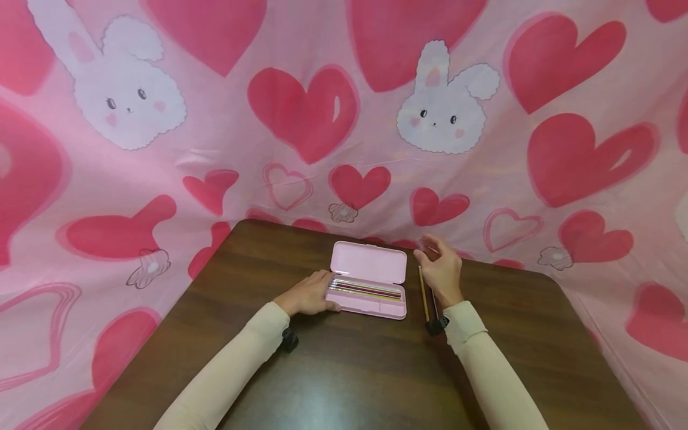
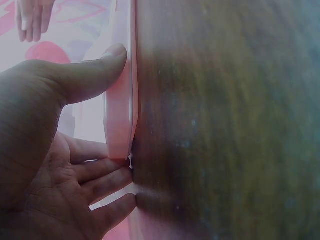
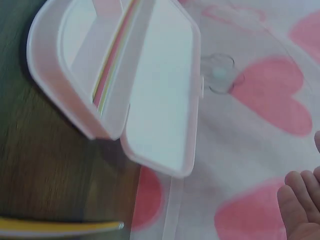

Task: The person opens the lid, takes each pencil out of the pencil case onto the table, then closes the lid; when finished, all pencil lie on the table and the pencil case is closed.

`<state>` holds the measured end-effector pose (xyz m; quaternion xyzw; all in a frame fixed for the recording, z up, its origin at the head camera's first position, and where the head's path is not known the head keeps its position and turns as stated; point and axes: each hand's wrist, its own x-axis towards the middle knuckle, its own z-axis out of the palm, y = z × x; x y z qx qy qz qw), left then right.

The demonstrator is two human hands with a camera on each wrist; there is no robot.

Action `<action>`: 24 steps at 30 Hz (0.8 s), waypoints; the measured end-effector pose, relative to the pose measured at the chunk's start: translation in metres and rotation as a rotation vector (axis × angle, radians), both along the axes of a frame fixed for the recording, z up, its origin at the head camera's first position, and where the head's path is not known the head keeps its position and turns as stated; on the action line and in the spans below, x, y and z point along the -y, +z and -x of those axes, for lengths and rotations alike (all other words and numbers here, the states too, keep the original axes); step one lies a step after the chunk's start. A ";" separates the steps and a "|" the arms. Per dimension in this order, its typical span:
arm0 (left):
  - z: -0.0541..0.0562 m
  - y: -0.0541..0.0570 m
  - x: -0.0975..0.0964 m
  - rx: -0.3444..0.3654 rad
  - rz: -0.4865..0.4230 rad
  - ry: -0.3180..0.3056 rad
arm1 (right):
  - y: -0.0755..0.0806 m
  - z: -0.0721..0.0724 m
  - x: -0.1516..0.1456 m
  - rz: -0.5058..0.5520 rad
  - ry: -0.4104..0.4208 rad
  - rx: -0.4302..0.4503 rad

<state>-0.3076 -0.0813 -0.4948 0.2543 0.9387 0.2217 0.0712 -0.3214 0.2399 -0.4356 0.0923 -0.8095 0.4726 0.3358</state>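
A pink pencil case [image 1: 368,263] lies with its lid laid back, and several colored pencils [image 1: 371,289] sit in its long compartment. My left hand [image 1: 308,294] holds the case's left end. In the left wrist view its thumb [image 2: 100,70] presses the front wall while the fingers reach round the end wall. To the right of the case, my right hand [image 1: 442,272] is raised with loosely bent fingers and nothing visible in them. Below it a yellow pencil [image 1: 423,292] lies on the table, with a darker slim one [image 1: 434,301] partly hidden by the wrist.
A brown wooden table [image 1: 344,364] carries everything. Right behind its far edge hangs a pink cloth [image 1: 231,119] with hearts and rabbit faces. The case's raised lid stands toward that far edge. Each wrist wears a small black camera [image 1: 290,340].
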 end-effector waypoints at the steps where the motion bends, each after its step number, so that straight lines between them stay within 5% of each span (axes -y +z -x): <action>1: 0.000 0.001 0.000 0.001 -0.004 -0.001 | 0.001 0.000 0.004 -0.026 0.015 -0.003; 14: -0.001 0.003 0.000 0.005 0.027 -0.004 | -0.006 -0.005 0.049 -0.305 0.185 0.058; 24: -0.001 0.002 0.000 0.006 0.032 -0.005 | -0.023 -0.006 0.064 -0.446 0.277 0.223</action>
